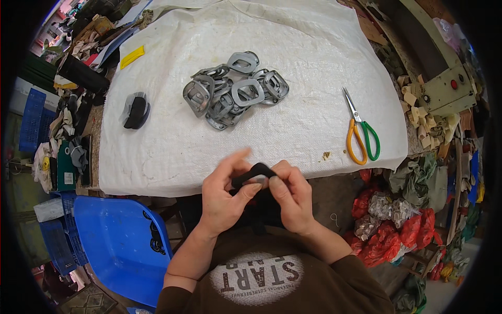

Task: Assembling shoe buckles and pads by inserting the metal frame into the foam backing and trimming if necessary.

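Over the table's near edge, my left hand [225, 191] and my right hand [291, 194] pinch a bent black strip [260, 169] between them. A small pale patch shows within its bend; I cannot tell what it is. The left index finger is raised and blurred. Beyond the hands, a heap of grey metal buckles [248, 93] with rounded frames lies on the white woven sheet [308, 136]. To the left of the heap sits a small stack of black pieces [137, 111] with clear plastic. Scissors [357, 128] with one orange and one green handle lie at the right.
A blue tub [112, 235] stands below the table at the left, black pieces [156, 238] hanging at its inner wall. Red plastic bags [384, 238] fill the lower right. A pale green machine [447, 89] borders the table's right side. A yellow piece [132, 57] lies far left.
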Demonstrator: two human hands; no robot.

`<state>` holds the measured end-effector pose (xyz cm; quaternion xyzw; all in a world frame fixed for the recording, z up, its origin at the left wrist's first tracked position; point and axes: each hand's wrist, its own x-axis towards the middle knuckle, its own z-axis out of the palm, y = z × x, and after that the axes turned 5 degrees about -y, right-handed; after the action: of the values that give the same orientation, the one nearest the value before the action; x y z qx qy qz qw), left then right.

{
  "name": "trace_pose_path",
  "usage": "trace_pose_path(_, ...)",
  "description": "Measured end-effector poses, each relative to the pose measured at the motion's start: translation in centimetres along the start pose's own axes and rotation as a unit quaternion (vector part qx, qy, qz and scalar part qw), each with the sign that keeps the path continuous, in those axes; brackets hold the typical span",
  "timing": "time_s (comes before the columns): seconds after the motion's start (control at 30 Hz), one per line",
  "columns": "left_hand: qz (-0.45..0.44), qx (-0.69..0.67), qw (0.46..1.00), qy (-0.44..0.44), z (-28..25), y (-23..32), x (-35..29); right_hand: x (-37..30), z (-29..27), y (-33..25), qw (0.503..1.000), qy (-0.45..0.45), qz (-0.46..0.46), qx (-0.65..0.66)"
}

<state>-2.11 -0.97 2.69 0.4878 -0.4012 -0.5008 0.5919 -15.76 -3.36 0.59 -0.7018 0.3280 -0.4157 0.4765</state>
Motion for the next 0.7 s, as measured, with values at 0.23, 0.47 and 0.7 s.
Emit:
trace_pose_path(0.23, 0.010, -0.049, 0.998, -0.031, -2.0, -2.9, -0.7, -0.4, 0.1, 0.2, 0.970, -0.004, 0.081, 0.230)
trace_pose_path(0.47, 0.083, 0.196, 0.971, -0.112, -3.2, -1.4, 0.4, 1.1, -2.1, 1.6, 0.948, -0.080, 0.105, 0.290)
trace_pose_path(0.7, 0.162, 0.315, 0.931, -0.091, -2.6, -0.8, 0.2, 1.6, -3.4, 0.8, 0.989, -0.131, -0.008, 0.065)
